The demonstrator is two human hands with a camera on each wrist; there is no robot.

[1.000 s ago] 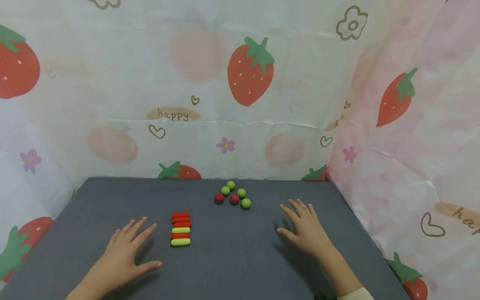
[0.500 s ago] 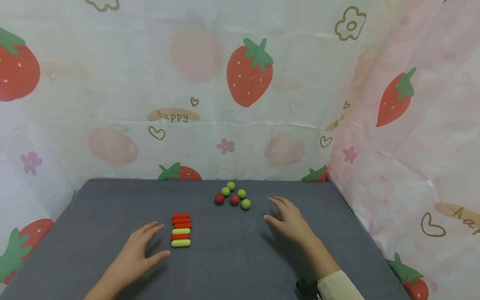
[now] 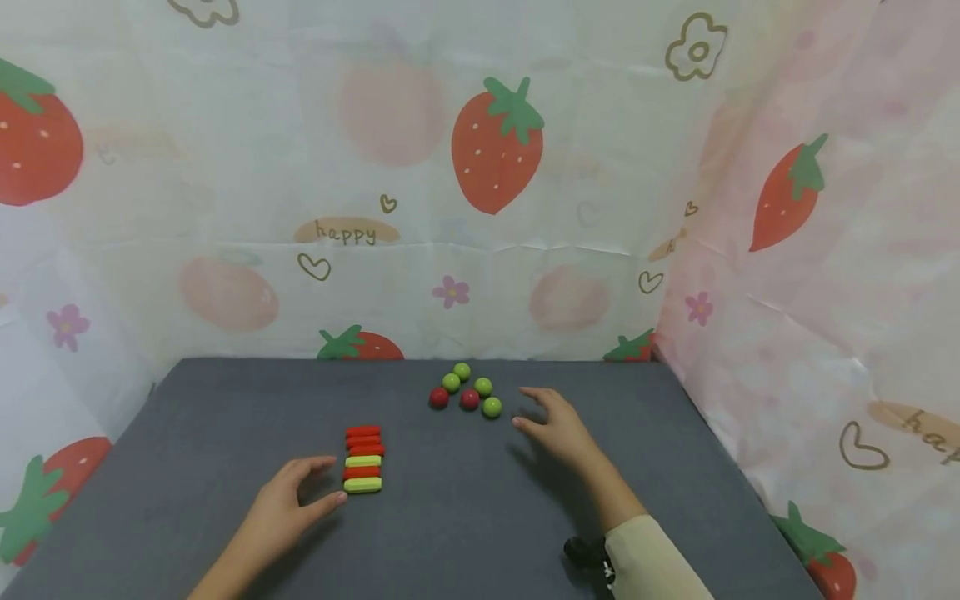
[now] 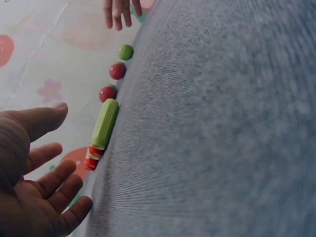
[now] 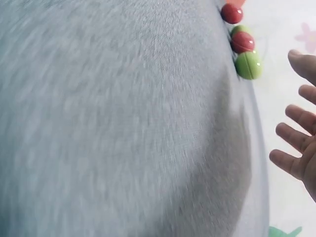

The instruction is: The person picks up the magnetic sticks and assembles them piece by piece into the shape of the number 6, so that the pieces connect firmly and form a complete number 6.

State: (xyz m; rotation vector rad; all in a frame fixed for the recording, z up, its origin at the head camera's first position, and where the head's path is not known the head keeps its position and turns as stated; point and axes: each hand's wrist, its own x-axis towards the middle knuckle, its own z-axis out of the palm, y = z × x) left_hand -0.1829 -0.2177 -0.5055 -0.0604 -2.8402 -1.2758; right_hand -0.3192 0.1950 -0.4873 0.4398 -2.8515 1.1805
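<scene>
My left hand (image 3: 288,500) hovers just left of a short column of small sticks, thumb and fingers apart and holding nothing. Red sticks (image 3: 363,442) lie at the column's far end, and two yellow-green sticks (image 3: 363,485) lie in its nearer half. My right hand (image 3: 558,429) is held over the table with relaxed, spread fingers, right of a cluster of small balls. That cluster has several green balls (image 3: 492,407) and two dark red balls (image 3: 469,400). In the right wrist view the nearest green ball (image 5: 248,65) stands close to the thumb.
A dark grey cloth-covered table (image 3: 450,533) lies under everything. White curtains (image 3: 420,167) printed with strawberries rise behind it and along both sides. A black object (image 3: 583,552) sits at the right wrist, beside a cream sleeve (image 3: 652,558).
My left hand has moved right, closer to the sticks, its fingers drawing together. The right hand has moved left toward the balls, its fingers more bent. Sticks and balls stay put.
</scene>
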